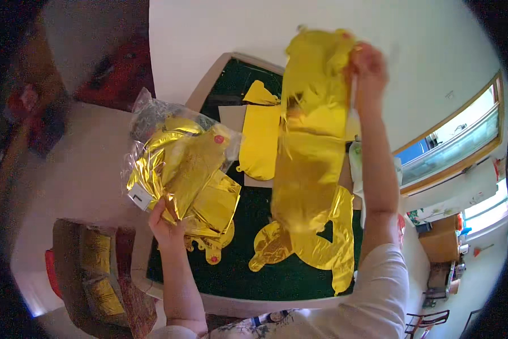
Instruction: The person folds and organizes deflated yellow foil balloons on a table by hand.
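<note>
1. Right hand (370,66) is pinching the long gold foil sheet (313,147) near its upper right corner, fingers closed
2. Its long axis is running downward, left of that forearm, over the green tabletop (254,287)
3. Left hand (168,227) is clutching the clear bag (142,125)

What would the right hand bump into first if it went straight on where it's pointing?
Probably the plain white wall. The right hand already holds the long, flat, gold foil piece. Depth is unclear.
</note>
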`<state>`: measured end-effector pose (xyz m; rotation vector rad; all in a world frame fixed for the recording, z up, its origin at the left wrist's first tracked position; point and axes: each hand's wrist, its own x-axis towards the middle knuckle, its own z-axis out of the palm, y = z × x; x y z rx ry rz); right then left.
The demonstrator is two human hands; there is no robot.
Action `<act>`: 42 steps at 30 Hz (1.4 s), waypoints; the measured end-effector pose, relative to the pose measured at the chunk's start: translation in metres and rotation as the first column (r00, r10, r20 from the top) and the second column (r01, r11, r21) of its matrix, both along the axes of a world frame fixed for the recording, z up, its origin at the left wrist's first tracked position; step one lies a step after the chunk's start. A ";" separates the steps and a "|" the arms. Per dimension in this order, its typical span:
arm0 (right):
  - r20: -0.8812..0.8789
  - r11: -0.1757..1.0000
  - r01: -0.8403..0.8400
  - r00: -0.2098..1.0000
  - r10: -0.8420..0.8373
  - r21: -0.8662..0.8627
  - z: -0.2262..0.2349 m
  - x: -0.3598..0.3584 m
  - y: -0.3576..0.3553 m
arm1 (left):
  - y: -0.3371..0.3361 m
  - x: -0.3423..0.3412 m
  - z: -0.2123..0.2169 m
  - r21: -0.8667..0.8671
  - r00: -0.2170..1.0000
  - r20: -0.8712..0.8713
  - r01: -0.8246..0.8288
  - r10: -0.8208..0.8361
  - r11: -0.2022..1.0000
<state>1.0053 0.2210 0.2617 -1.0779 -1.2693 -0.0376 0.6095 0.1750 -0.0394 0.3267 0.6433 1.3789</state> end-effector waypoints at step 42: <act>-0.760 0.638 -0.570 0.649 -0.036 -0.517 -0.185 0.023 0.088 | -0.005 0.017 0.051 0.229 0.860 0.334 0.323 -0.386 0.918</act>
